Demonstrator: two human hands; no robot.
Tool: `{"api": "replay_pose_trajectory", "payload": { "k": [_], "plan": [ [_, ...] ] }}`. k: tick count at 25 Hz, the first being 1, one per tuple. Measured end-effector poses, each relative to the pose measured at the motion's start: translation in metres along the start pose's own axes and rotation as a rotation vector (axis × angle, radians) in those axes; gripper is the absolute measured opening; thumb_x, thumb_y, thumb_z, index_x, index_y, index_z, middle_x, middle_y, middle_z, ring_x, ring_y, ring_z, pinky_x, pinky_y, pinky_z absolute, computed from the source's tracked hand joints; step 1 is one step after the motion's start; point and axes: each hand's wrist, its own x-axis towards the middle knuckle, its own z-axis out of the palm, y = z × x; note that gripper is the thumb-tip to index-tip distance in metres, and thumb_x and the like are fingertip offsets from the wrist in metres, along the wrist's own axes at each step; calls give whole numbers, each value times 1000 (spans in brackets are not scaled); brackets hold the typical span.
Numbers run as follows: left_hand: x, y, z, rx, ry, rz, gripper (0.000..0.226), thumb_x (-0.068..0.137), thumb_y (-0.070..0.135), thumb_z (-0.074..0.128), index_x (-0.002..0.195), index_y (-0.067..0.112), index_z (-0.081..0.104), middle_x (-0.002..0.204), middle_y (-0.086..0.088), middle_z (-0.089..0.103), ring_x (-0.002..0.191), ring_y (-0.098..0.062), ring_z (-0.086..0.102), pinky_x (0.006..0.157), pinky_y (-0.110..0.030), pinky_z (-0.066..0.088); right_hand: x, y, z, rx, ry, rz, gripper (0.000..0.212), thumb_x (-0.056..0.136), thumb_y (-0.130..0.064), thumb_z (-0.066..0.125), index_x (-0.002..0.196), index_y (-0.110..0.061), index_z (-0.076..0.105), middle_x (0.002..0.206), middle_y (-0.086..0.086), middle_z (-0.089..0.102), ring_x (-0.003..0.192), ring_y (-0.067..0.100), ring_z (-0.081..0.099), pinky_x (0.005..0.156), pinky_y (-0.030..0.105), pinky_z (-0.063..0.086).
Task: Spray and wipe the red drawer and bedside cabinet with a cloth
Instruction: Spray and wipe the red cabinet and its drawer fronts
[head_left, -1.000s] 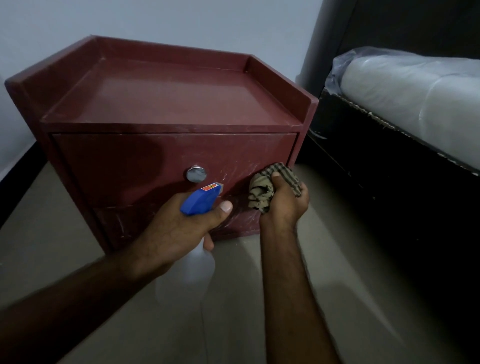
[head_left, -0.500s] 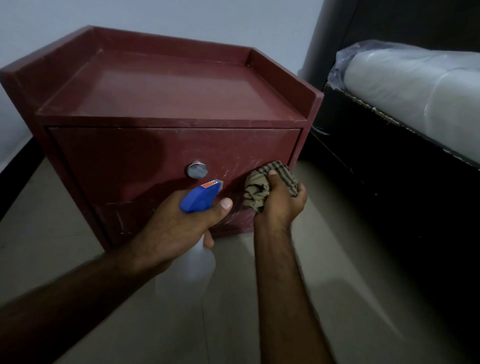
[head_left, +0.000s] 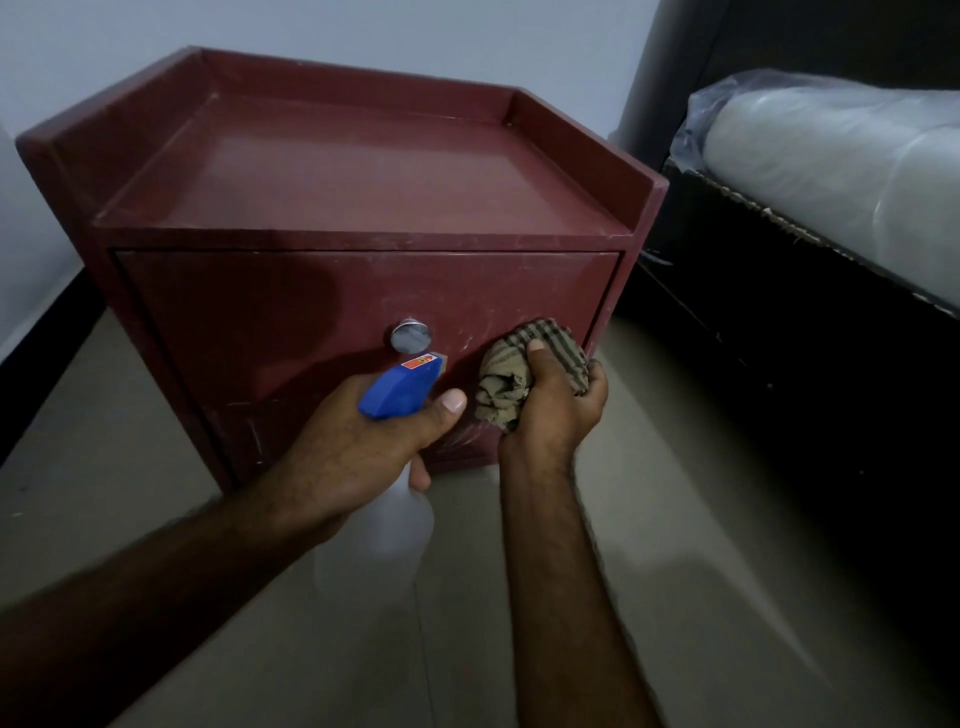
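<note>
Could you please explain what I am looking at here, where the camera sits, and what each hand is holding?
There is no machine: a person wears a camera on the head, so it looks forward and down at their own bare arms. The left hand grips a spray bottle with a blue head, aimed towards the red drawer near its round metal knob. The right hand presses a bunched striped cloth against the drawer's lower right front. The bedside cabinet shows nothing on its top. A plastic-wrapped mattress lies to the right.

Bed (head_left: 831, 171) cut off at the 3 o'clock edge; bottle (head_left: 384, 540) neck hidden under left hand (head_left: 353, 447); cabinet (head_left: 363, 171) base behind hands.
</note>
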Motion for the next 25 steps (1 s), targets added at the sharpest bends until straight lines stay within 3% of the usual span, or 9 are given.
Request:
{"api": "replay_pose_trajectory", "payload": {
  "k": [7, 12, 16, 20, 25],
  "plan": [
    [-5, 8, -12, 19, 48, 13, 45, 90, 57, 63, 85, 13, 68, 61, -9, 70, 68, -20, 73, 72, -27, 46, -1, 10, -14, -41, 106, 87, 68, 79, 3, 82, 138, -19, 55, 114, 13, 73, 90, 29, 77, 76, 47, 66],
    [-7, 10, -17, -15, 65, 7, 36, 91, 50, 65, 82, 15, 66, 58, -9, 69, 60, -4, 69, 71, -29, 45, -4, 5, 4, -20, 52, 22, 68, 73, -4, 86, 134, -23, 60, 111, 9, 76, 89, 26, 78, 77, 47, 66],
    [-9, 11, -20, -3, 61, 34, 35, 91, 51, 65, 76, 19, 63, 59, -4, 70, 58, -4, 68, 69, -29, 45, -5, 9, -5, -20, 63, 42, 64, 77, 0, 84, 131, -22, 59, 114, 10, 74, 92, 28, 78, 78, 48, 66],
    [-7, 9, -25, 18, 73, 38, 45, 92, 53, 64, 77, 11, 64, 59, -15, 68, 57, -8, 67, 71, -30, 45, -5, 11, -11, -48, 84, 61, 60, 80, 4, 80, 134, -14, 59, 115, 15, 74, 92, 31, 77, 78, 50, 66],
    [-4, 8, -28, 20, 82, 27, 49, 92, 53, 64, 82, 5, 65, 61, -18, 68, 58, -19, 66, 71, -28, 47, -5, 6, -1, -29, 3, 28, 64, 78, -2, 82, 136, -18, 58, 112, 12, 76, 90, 27, 79, 77, 48, 66]
  ]
}}
